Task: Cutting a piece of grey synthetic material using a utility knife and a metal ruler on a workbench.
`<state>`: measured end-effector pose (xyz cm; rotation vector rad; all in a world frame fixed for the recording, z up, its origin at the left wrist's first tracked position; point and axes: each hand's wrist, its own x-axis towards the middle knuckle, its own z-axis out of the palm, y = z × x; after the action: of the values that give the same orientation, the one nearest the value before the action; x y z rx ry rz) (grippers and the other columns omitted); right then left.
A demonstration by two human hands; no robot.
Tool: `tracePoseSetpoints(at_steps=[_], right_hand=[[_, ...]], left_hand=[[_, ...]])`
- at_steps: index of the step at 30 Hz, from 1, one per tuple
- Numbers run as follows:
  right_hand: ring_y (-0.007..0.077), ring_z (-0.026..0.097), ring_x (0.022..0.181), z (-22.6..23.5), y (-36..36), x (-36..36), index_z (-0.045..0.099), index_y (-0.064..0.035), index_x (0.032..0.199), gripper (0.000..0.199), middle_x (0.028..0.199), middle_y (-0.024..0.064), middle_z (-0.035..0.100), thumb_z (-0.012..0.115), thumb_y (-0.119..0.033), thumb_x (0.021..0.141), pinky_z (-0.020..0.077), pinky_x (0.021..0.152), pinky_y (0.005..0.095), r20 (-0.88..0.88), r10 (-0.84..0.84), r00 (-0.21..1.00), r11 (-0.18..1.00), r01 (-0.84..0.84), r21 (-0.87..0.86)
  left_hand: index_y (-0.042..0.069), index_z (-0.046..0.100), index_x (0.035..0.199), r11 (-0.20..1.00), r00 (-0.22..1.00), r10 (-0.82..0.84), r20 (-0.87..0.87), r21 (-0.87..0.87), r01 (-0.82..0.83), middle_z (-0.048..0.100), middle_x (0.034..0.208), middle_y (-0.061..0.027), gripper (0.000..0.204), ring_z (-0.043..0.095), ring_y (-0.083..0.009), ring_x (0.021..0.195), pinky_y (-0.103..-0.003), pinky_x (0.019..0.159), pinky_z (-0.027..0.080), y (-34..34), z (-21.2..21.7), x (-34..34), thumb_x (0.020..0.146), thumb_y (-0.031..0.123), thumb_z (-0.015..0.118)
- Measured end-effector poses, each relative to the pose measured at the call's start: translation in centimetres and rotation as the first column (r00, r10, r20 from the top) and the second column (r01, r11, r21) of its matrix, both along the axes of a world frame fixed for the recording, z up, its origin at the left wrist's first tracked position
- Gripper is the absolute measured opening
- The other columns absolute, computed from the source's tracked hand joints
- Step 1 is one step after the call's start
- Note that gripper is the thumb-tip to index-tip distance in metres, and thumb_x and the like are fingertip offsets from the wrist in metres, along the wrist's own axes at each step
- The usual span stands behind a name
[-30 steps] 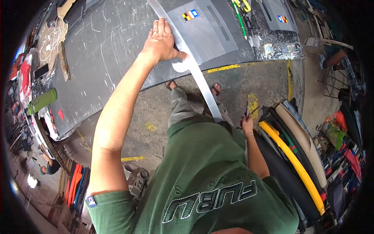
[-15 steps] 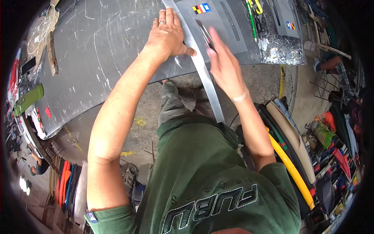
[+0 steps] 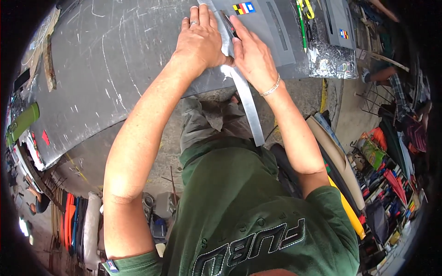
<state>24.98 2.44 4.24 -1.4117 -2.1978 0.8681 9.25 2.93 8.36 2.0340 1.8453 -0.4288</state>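
Observation:
A long flat metal ruler [image 3: 252, 108] runs from the grey sheet [image 3: 264, 32] over the table's near edge toward my body. My left hand [image 3: 201, 43] lies flat on the ruler's upper part with its fingers stretched out, pressing it down. My right hand [image 3: 254, 60] is closed round a slim dark-and-silver knife [image 3: 226, 20], its tip set against the ruler's right side. Fingers hide most of the knife's handle. On the grey sheet sit a small coloured flag patch [image 3: 244, 8] and a long dark slot [image 3: 276, 26].
The dark, scratched table [image 3: 83, 73] spreads left. A green pencil [image 3: 302, 27] and yellow-handled scissors [image 3: 309, 9] lie right of the sheet, near a second grey piece [image 3: 340, 23]. Rolls of material [image 3: 329, 138] stand at my right. A person's arm [image 3: 389, 73] shows far right.
My right hand has moved left and away from me, bringing the knife from above the sheet to the ruler's side. The left hand stays on the ruler.

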Motion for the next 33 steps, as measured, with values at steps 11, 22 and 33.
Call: tracePoseSetpoints(at_steps=[11,22,33], right_hand=[[0.0441,0.066,0.103,0.2,-0.1,-0.5,0.048,-0.016,0.152,0.053,0.118,0.0241,0.067,0.056,-0.009,0.1,0.0544,0.09,0.048,0.028,0.006,1.0,1.0,-0.006,0.001],[0.0439,0.066,0.101,1.7,0.8,-0.7,0.051,-0.0162,0.15,0.051,0.114,0.0236,0.068,0.056,-0.011,0.099,0.0547,0.088,0.0495,0.081,0.065,0.995,0.997,-0.068,0.032],[0.0447,0.067,0.1,1.7,0.9,-0.8,0.054,-0.0126,0.146,0.048,0.111,0.0235,0.07,0.057,-0.011,0.098,0.0545,0.088,0.0511,0.123,0.113,0.986,0.983,-0.128,0.129]], left_hand=[[-0.017,0.027,0.153,1.0,1.0,0.007,-0.011,-0.019,-0.007,0.023,0.163,-0.0361,0.122,0.021,-0.0464,0.155,-0.051,0.126,0.023,-0.2,0.4,-0.3,0.076,0.063,0.076],[-0.018,0.026,0.153,0.989,0.995,0.001,0.104,0.146,-0.017,0.022,0.163,-0.0362,0.122,0.02,-0.0467,0.155,-0.052,0.126,0.023,-1.9,-2.6,-1.5,0.077,0.064,0.075],[-0.016,0.025,0.155,0.848,0.897,-0.218,0.384,0.529,-0.02,0.02,0.164,-0.0358,0.124,0.019,-0.0467,0.155,-0.051,0.126,0.022,-2.7,-6.6,-3.0,0.076,0.064,0.076]])
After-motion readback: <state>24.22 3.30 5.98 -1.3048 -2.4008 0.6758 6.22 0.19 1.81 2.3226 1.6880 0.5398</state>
